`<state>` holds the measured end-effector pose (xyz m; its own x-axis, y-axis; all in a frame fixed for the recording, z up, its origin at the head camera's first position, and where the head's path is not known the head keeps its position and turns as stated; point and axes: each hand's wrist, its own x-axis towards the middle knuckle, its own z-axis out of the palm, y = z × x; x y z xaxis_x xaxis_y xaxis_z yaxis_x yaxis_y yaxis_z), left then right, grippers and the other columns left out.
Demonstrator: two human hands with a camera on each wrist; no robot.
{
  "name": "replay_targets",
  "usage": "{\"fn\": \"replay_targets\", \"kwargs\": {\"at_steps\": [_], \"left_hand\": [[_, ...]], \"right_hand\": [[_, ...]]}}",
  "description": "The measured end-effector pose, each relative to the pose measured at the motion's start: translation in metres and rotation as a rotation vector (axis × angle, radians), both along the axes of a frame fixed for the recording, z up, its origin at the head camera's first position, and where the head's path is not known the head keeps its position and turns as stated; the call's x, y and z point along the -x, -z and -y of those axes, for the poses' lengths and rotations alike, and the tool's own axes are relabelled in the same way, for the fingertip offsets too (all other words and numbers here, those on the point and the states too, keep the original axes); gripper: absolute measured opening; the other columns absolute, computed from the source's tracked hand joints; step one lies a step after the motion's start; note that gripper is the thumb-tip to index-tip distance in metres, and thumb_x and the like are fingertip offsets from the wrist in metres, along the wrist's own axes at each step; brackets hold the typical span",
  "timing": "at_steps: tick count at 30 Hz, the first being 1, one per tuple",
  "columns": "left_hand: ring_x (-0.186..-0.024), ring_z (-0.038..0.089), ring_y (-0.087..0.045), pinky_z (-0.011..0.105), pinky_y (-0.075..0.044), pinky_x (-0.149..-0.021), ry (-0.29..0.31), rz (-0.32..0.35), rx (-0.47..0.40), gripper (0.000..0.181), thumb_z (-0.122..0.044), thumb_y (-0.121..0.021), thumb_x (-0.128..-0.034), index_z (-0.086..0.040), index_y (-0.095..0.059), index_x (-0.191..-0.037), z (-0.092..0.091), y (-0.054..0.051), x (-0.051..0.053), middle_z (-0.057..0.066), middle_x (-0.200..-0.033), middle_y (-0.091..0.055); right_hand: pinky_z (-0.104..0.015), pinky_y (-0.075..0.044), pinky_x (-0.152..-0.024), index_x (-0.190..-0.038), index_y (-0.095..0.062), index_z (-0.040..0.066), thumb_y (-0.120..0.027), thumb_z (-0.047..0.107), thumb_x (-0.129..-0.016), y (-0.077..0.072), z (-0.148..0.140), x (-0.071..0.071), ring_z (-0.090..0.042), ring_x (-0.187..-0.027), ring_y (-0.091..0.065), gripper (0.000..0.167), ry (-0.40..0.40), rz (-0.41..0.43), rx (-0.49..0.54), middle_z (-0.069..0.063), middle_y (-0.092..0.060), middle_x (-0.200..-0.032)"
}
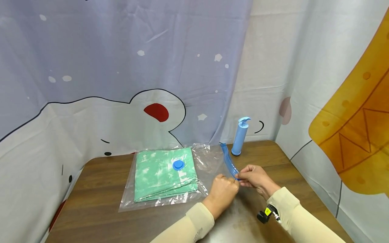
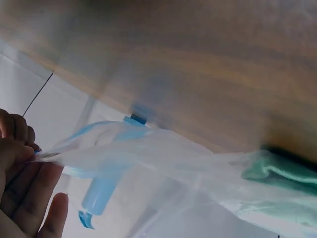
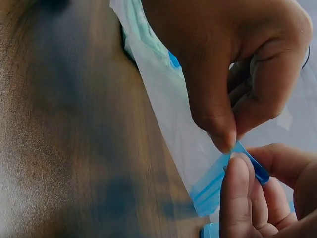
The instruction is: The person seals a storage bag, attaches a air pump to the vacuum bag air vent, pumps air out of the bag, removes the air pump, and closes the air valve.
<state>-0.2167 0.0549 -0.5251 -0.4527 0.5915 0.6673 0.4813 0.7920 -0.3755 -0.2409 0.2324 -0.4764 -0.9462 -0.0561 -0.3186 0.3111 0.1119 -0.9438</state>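
A brown worktop point(image 1: 103, 222) fills the lower part of the head view. Across its middle lies a clear bag point(image 1: 209, 161), a folded green cloth point(image 1: 158, 177) inside. Low and right of centre, the left hand point(image 1: 223, 192) pinches the bag's near right corner; the right hand point(image 1: 256, 179), just beside it, pinches there too. Above them stands a blue pump point(image 1: 240, 136). The bag's blue strip point(image 1: 229, 161) runs from the fingertips toward upper left; a round blue cap point(image 1: 178, 165) sits over the cloth.

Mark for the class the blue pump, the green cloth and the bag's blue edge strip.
Blue pump point(image 1: 240, 138): head view, middle of its body.
Green cloth point(image 1: 162, 179): head view, on its top face.
Blue edge strip point(image 1: 229, 161): head view, midway along it.
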Motion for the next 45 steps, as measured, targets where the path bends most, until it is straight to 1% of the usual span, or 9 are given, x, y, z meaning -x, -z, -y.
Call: {"fn": "replay_targets", "kwargs": {"at_steps": [4, 10, 13, 18, 23, 26, 30, 38, 45], "left_hand": [[-0.063, 0.0, -0.071, 0.021, -0.059, -0.076, 0.014, 0.006, 0.013, 0.014, -0.028, -0.088, -0.0886, -0.033, -0.079, -0.078, 0.002, 0.0, 0.001, -0.019, -0.074, -0.077], [-0.067, -0.001, -0.074, 0.024, -0.066, -0.088, 0.05, 0.002, 0.008, 0.015, -0.026, -0.086, -0.0905, -0.032, -0.08, -0.079, 0.002, 0.002, 0.002, -0.019, -0.076, -0.077], [-0.067, 0.001, -0.075, 0.026, -0.067, -0.088, 0.037, 0.012, 0.01, 0.013, -0.026, -0.084, -0.0926, -0.032, -0.081, -0.081, 0.003, 0.001, 0.002, -0.018, -0.078, -0.078], [-0.068, 0.001, -0.075, 0.024, -0.064, -0.079, -0.024, 0.008, 0.016, 0.012, -0.026, -0.083, -0.0944, -0.031, -0.08, -0.084, 0.005, 0.001, -0.001, -0.017, -0.077, -0.078], [-0.06, 0.003, -0.071, 0.024, -0.056, -0.056, -0.094, -0.007, 0.006, 0.011, -0.028, -0.085, -0.0882, -0.031, -0.079, -0.079, 0.009, 0.001, -0.005, -0.014, -0.07, -0.075], [-0.058, 0.004, -0.069, 0.025, -0.053, -0.048, -0.113, -0.002, 0.002, 0.014, -0.028, -0.087, -0.086, -0.031, -0.078, -0.076, 0.011, 0.002, -0.006, -0.015, -0.067, -0.072], [-0.058, 0.004, -0.069, 0.025, -0.054, -0.046, -0.101, -0.003, 0.015, 0.015, -0.028, -0.087, -0.0877, -0.03, -0.077, -0.077, 0.014, 0.003, -0.008, -0.014, -0.068, -0.07], [-0.059, 0.004, -0.07, 0.026, -0.055, -0.047, -0.063, 0.014, 0.032, 0.014, -0.028, -0.085, -0.0914, -0.029, -0.078, -0.08, 0.015, 0.005, -0.008, -0.015, -0.071, -0.071], [-0.059, 0.004, -0.07, 0.027, -0.055, -0.046, -0.021, -0.014, 0.031, 0.013, -0.026, -0.085, -0.0904, -0.027, -0.077, -0.08, 0.014, 0.008, -0.007, -0.014, -0.07, -0.072]], "right_hand": [[-0.018, -0.063, -0.059, -0.084, -0.066, 0.01, -0.081, -0.006, -0.096, 0.001, 0.005, 0.001, -0.005, -0.061, -0.072, 0.025, 0.042, -0.001, -0.005, 0.001, -0.076, -0.075], [-0.021, -0.065, -0.065, -0.085, -0.068, 0.007, -0.081, -0.004, -0.097, 0.005, 0.005, 0.005, -0.007, -0.072, -0.074, 0.021, 0.06, -0.035, -0.024, 0.001, -0.079, -0.083], [-0.022, -0.066, -0.067, -0.085, -0.067, 0.007, -0.081, -0.003, -0.098, 0.007, 0.004, 0.008, -0.007, -0.073, -0.075, 0.021, 0.055, -0.03, -0.012, 0.001, -0.079, -0.084], [-0.023, -0.068, -0.07, -0.09, -0.067, 0.005, -0.082, -0.001, -0.1, 0.007, 0.003, 0.01, -0.007, -0.075, -0.077, 0.018, 0.032, -0.022, -0.002, 0.001, -0.08, -0.085], [-0.024, -0.068, -0.069, -0.097, -0.067, 0.002, -0.082, 0.002, -0.101, 0.005, -0.002, 0.01, -0.008, -0.072, -0.076, 0.015, -0.001, -0.005, -0.02, 0.001, -0.076, -0.085], [-0.023, -0.068, -0.07, -0.102, -0.068, 0.0, -0.08, 0.003, -0.102, 0.006, -0.004, 0.01, -0.007, -0.073, -0.076, 0.013, -0.038, 0.01, -0.029, 0.001, -0.074, -0.087], [-0.021, -0.067, -0.07, -0.107, -0.065, -0.001, -0.078, 0.003, -0.102, 0.008, -0.003, 0.011, -0.006, -0.075, -0.074, 0.015, -0.063, 0.021, -0.047, 0.001, -0.073, -0.09], [-0.02, -0.065, -0.065, -0.098, -0.068, 0.002, -0.079, 0.0, -0.1, 0.004, 0.004, 0.013, -0.005, -0.07, -0.07, 0.012, -0.013, -0.014, -0.035, 0.004, -0.074, -0.081], [-0.019, -0.061, -0.063, -0.093, -0.07, 0.005, -0.082, 0.001, -0.097, 0.007, 0.004, 0.016, -0.005, -0.069, -0.07, 0.013, 0.051, 0.002, -0.053, 0.004, -0.074, -0.078]]}}
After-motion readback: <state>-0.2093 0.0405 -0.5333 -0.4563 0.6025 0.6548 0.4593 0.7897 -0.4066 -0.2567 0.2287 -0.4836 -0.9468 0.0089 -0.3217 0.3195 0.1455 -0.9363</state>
